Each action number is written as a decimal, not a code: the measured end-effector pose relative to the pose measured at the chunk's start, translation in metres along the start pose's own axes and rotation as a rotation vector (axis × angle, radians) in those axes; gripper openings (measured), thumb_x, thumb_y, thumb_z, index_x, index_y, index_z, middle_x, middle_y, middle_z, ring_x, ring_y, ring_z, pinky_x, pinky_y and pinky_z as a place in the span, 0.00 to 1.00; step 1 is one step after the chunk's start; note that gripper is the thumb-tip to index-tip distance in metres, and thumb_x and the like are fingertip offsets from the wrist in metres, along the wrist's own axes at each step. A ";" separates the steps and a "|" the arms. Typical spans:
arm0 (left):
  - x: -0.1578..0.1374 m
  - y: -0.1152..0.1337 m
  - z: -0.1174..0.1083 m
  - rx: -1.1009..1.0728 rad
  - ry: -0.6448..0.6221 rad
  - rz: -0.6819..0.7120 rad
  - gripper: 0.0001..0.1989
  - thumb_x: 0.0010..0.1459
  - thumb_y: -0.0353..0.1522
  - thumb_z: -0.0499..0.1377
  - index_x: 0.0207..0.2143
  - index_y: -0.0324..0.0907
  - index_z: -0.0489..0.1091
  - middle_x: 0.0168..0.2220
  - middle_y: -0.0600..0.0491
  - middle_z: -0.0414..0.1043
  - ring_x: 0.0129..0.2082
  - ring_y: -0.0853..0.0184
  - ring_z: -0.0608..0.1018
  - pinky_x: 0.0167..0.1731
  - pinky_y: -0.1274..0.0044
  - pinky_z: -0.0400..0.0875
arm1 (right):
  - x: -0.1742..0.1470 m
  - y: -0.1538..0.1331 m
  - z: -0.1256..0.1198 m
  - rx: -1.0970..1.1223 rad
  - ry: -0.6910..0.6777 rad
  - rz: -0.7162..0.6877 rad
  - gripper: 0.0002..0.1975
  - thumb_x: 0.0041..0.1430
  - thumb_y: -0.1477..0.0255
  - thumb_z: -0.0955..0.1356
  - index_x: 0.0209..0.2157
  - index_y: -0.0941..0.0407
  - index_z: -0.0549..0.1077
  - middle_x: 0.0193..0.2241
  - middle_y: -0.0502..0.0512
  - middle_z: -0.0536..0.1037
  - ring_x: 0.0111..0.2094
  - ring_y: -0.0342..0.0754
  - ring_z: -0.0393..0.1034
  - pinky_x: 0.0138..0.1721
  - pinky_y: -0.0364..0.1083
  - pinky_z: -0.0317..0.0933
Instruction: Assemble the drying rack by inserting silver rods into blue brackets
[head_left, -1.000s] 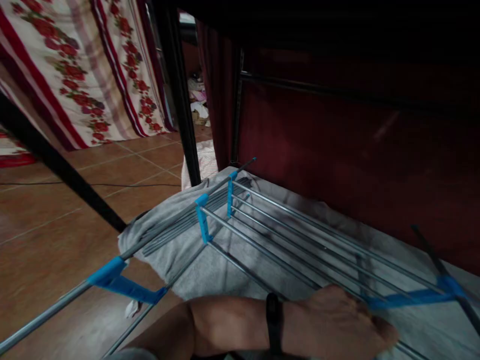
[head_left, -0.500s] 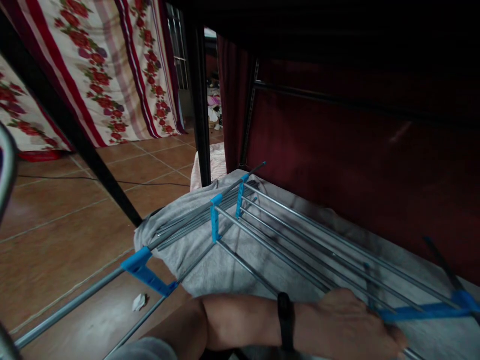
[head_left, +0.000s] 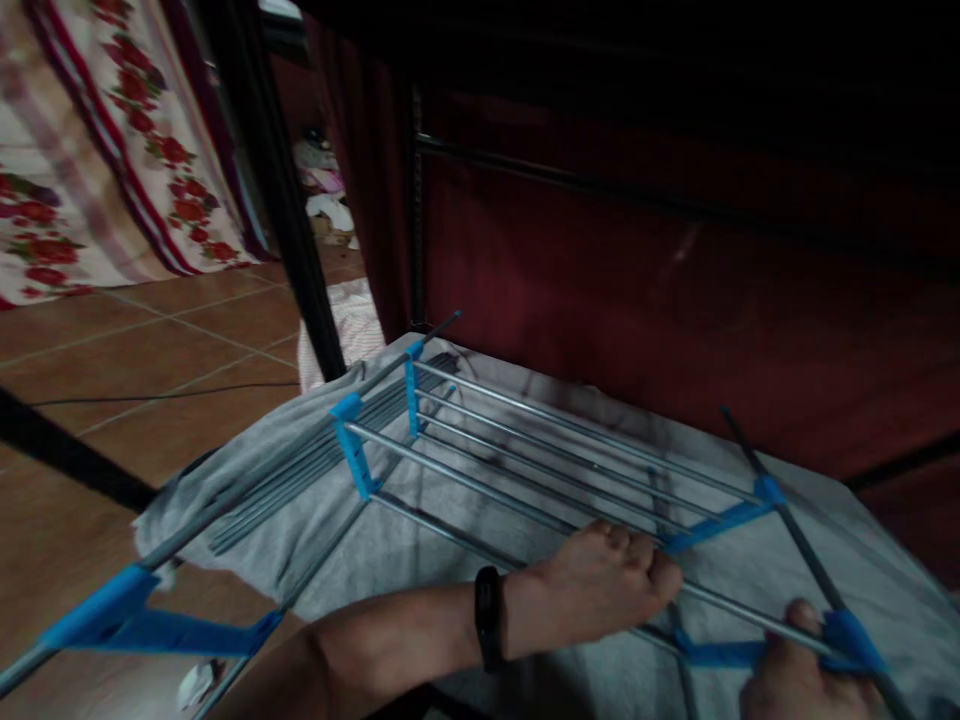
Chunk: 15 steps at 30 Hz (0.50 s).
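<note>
Metal rack [head_left: 480, 488], made of thin grey rods and blue joints, stood directly at both grips, running away from them to the left over a grey blanket [head_left: 420, 560]. The person's left grip [head_left: 604, 582] was closed around a rod on the rack's near side, fingers curled over it; a black wristband [head_left: 489, 620] circled the wrist just behind. To its right and nearer the viewer, the right grip [head_left: 806, 665] had its thumb raised at the same rod, just beside a blue joint; the bottom edge cut the hand off, so whether it was closed could not be told. Well left of the left grip, a bundle of loose rods [head_left: 315, 458] lay on the blanket. Beyond both grips hung a dark red curtain [head_left: 562, 280]. Far to their left were a black post [head_left: 292, 200], a tiled floor [head_left: 187, 310] and a flowered cloth [head_left: 142, 130].
</note>
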<state>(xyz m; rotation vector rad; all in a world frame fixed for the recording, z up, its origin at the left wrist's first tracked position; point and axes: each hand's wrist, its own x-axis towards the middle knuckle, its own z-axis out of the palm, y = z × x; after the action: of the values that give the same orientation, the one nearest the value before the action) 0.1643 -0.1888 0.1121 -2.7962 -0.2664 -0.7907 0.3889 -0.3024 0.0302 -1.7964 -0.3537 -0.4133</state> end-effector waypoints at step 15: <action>0.020 -0.005 -0.003 -0.087 -0.263 -0.101 0.03 0.67 0.28 0.56 0.40 0.44 0.69 0.32 0.50 0.76 0.30 0.58 0.81 0.28 0.72 0.68 | -0.008 -0.027 0.011 0.037 0.115 0.011 0.29 0.64 0.43 0.61 0.28 0.54 0.69 0.26 0.53 0.70 0.35 0.53 0.66 0.44 0.53 0.64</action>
<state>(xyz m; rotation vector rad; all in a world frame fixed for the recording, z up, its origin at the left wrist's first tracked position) 0.1789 -0.1826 0.1261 -2.9887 -0.4302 -0.4627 0.3709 -0.2849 0.0475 -1.7298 -0.2694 -0.4965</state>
